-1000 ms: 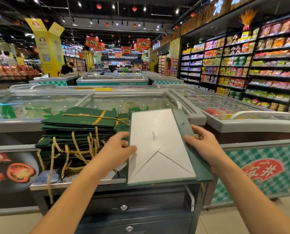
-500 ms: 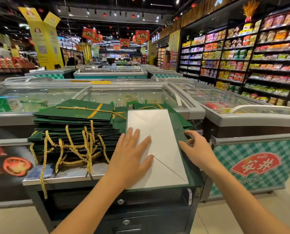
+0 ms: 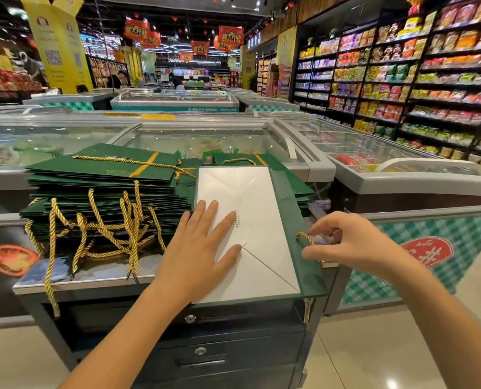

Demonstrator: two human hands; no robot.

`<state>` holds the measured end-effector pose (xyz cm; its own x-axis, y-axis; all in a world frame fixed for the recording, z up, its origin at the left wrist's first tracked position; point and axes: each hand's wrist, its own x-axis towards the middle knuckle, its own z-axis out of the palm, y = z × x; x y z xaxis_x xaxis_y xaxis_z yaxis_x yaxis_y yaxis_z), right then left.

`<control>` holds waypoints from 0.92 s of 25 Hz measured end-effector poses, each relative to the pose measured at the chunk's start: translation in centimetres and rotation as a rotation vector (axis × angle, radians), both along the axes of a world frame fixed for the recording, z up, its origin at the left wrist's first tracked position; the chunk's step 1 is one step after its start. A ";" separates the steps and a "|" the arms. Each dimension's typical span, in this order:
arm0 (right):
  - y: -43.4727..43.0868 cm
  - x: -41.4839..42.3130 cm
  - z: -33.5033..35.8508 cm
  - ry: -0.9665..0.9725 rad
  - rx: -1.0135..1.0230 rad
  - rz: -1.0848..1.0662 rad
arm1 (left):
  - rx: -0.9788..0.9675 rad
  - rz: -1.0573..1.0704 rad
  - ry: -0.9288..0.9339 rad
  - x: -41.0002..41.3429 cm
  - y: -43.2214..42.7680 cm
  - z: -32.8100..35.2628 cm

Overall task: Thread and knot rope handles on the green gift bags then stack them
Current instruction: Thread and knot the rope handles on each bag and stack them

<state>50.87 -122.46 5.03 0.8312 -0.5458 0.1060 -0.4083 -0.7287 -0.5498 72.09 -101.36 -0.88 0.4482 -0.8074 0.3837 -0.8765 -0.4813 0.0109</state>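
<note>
The left hand (image 3: pixel 203 248) lay spread flat on the folded bag (image 3: pixel 261 197). The right hand (image 3: pixel 354 245) pinched the rope (image 3: pixel 305 237) at its edge. The stack (image 3: pixel 102 175) sat left of both hands.

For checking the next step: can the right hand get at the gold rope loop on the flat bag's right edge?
Probably yes. The right hand hovers right beside the rope loop, nothing lies between them, and the left hand presses the bag flat.
</note>
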 end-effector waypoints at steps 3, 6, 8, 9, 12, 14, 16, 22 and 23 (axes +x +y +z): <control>0.4 0.3 -0.5 0.012 -0.141 0.013 | 0.008 0.004 -0.013 0.0 -0.1 -0.1; 0.8 0.8 0.2 -0.191 0.141 0.016 | 0.017 0.009 -0.009 -0.2 0.3 -0.1; 1.3 1.0 1.4 -0.319 0.304 0.041 | 0.019 0.009 0.006 -0.4 0.7 -0.1; 1.8 1.2 2.0 -0.356 0.350 0.073 | 0.015 0.006 0.017 -0.5 0.9 -0.1; 3.1 2.2 3.4 -0.471 0.427 0.174 | 0.005 0.003 0.041 -0.7 1.2 -0.1; 3.6 3.0 4.2 -0.569 0.467 0.229 | 0.018 0.006 0.042 -0.8 1.4 0.0; 4.0 3.9 4.5 -0.624 0.469 0.265 | 0.030 0.016 0.042 -1.0 1.4 0.2; 4.8 7.4 0.6 -0.485 0.858 0.230 | -0.087 -0.028 0.035 -2.0 0.6 1.9; 4.8 7.7 0.1 -0.515 0.980 0.208 | -0.145 -0.074 0.049 -2.1 0.3 1.9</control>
